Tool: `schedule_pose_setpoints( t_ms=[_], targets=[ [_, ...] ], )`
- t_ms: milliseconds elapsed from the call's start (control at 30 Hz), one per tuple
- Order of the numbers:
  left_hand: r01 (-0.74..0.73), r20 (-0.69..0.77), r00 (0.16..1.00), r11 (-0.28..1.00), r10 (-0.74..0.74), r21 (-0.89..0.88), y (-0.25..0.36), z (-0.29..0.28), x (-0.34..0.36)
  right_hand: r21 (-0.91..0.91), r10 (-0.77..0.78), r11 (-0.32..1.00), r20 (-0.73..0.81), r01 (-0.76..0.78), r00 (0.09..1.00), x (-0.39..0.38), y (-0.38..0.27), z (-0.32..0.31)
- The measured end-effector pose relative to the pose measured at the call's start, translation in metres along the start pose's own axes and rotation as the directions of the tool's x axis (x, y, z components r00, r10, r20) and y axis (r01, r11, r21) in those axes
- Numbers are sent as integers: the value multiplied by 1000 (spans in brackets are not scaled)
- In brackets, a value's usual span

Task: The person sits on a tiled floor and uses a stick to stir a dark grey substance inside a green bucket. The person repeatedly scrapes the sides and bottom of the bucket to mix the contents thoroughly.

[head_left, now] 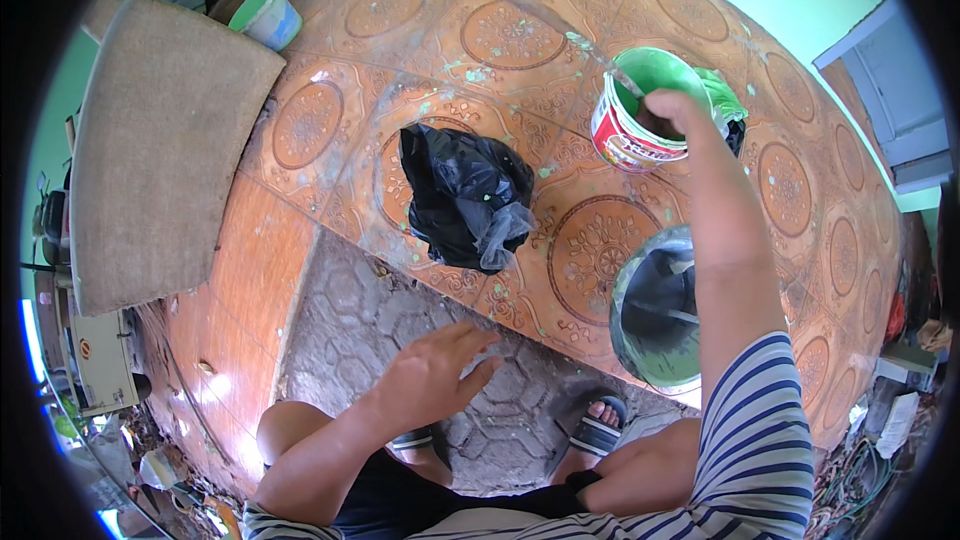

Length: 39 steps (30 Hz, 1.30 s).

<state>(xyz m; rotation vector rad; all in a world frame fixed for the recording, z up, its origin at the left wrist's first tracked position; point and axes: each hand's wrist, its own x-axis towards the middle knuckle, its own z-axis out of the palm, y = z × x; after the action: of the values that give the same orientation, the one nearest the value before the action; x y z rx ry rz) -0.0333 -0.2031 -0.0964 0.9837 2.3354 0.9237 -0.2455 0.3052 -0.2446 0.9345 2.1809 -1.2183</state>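
My right hand (672, 114) reaches over the rim of a white paint bucket (606, 130) with a red label and a green-coated inside. Its fingers curl down into the bucket, and their tips are hidden. A long, thin stick (540, 12) with green paint spots slants to the bucket, its near end close to my thumb. Whether my fingers touch the stick I cannot tell. My left hand (437, 368) hovers over the grey paving with its thumb apart from the fingers, holding nothing. A crumpled black plastic bag (465, 195) lies on the tiles left of the bucket.
Beside my right forearm stands a round, green-smeared container (655, 315) with a dark inside. Green plastic (722, 95) sits behind the bucket. At left are a brown board (170, 150) and a smaller paint tub (266, 18). The tiled floor (600, 250) ends at a step down to paving (350, 340).
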Motion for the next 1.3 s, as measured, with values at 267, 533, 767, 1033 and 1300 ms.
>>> schedule_pose_setpoints(
  t_ms=[267, 533, 767, 1033, 1300],
  targets=[
    [34, 85, 996, 999, -33, -18, -10, 9, 10, 542, -314, 837, 374, 69, 873, -55, -4, -56],
    [140, 158, 979, 989, -131, -48, -33, 23, 6, 547, -313, 835, 373, 66, 873, -217, 47, -13],
    [290, 244, 941, 933, -236, -215, -62, 49, 10, -13, -274, 961, 112, 277, 955, -306, 129, 60],
    [4, 178, 984, 996, 12, -91, -39, 66, 86, -211, -439, 886, -100, 412, 893, -320, 180, 84],
    [-242, 71, 969, 964, 235, 108, 47, 122, 223, -144, -552, 825, -418, 547, 722, -353, 195, 87]
  ],
)
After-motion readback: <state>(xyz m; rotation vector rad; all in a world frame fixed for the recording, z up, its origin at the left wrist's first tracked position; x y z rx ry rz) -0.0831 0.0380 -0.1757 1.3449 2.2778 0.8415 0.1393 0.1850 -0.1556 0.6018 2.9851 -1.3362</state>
